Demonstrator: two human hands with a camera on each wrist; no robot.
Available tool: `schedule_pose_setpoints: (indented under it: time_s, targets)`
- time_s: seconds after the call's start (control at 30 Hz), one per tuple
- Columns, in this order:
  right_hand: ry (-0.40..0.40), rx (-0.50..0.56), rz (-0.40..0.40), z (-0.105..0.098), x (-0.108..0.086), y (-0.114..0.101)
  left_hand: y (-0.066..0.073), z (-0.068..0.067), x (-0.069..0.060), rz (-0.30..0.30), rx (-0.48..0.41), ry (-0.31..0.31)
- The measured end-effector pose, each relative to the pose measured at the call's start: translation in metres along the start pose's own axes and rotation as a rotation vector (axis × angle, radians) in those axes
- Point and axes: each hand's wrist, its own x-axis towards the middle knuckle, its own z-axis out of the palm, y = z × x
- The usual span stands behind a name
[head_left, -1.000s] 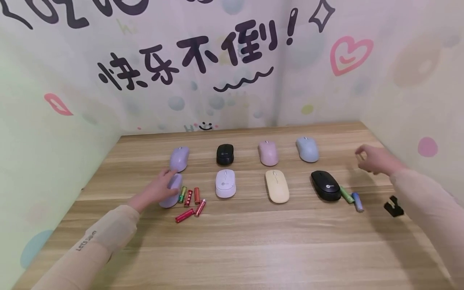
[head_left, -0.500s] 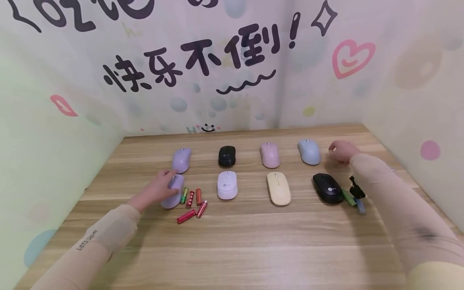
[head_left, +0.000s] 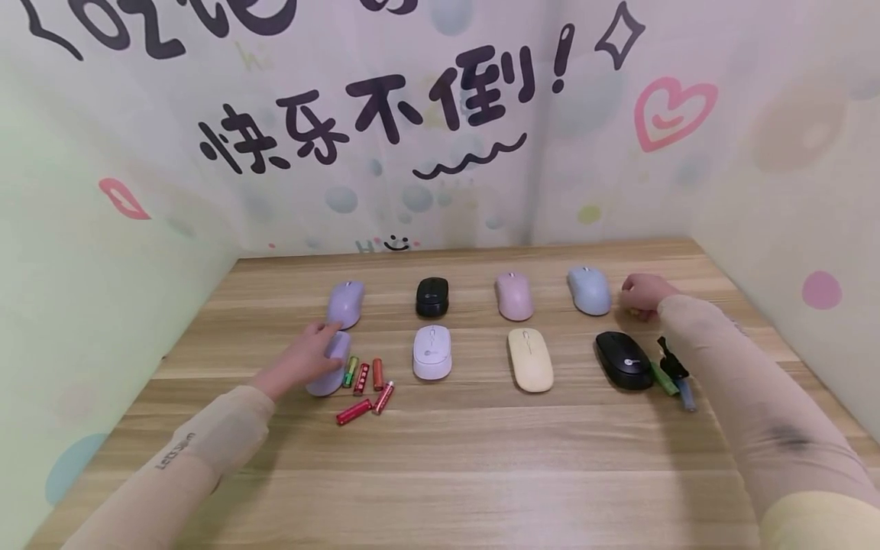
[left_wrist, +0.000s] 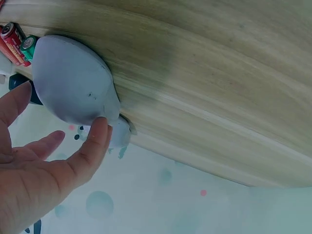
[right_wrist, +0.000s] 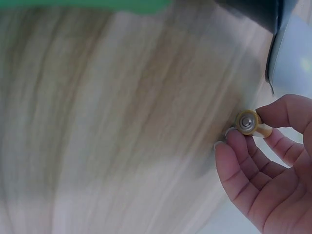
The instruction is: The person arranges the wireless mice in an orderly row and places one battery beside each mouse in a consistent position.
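At the left of the table, my left hand (head_left: 302,359) rests its fingers on a pale purple mouse (head_left: 334,365); in the left wrist view, a fingertip of that hand (left_wrist: 53,165) touches the edge of the mouse (left_wrist: 73,80). My right hand (head_left: 646,293) is low over the table, right of the light blue mouse (head_left: 589,290). The right wrist view shows that hand (right_wrist: 273,170) pinching a yellow battery (right_wrist: 247,122) between thumb and fingers. Nearer the front, a black mouse (head_left: 623,360) lies beside a green battery (head_left: 663,379) and a blue battery (head_left: 687,395).
Several red and green batteries, one red (head_left: 354,412), lie right of my left hand. Other mice stand in two rows: purple (head_left: 345,304), small black (head_left: 432,296), pink (head_left: 514,296), white (head_left: 432,352), cream (head_left: 530,360). A black piece (head_left: 672,364) shows by my right sleeve.
My right hand has moved left and down to beside the light blue mouse, and its fingers have closed on a yellow battery. My left hand stays at the pale purple mouse.
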Motion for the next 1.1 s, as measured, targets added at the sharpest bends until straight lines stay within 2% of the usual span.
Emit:
schedule_pose_setpoints:
  time_s: [0.33,0.6,0.7,0.8,0.97,1.1]
  targets:
    - [0.018,-0.008,0.014,0.003,-0.008,-0.008,0.001,0.008,0.003,-0.046,0.014,-0.001]
    - [-0.011,-0.030,0.036,0.001,-0.014,-0.014,0.005,0.009,0.005,-0.038,0.006,-0.005]
    - [0.007,-0.058,0.027,-0.002,-0.019,-0.018,0.005,0.009,0.006,-0.037,0.012,-0.009]
    - [0.060,-0.093,-0.002,-0.012,-0.034,-0.025,0.006,0.010,0.006,-0.036,0.015,-0.010]
    - [0.131,-0.167,-0.085,-0.028,-0.077,-0.040,0.005,0.010,0.005,-0.035,0.023,-0.004]
    - [0.125,-0.211,-0.119,-0.021,-0.112,-0.038,0.003,0.011,0.006,-0.042,0.030,-0.006]
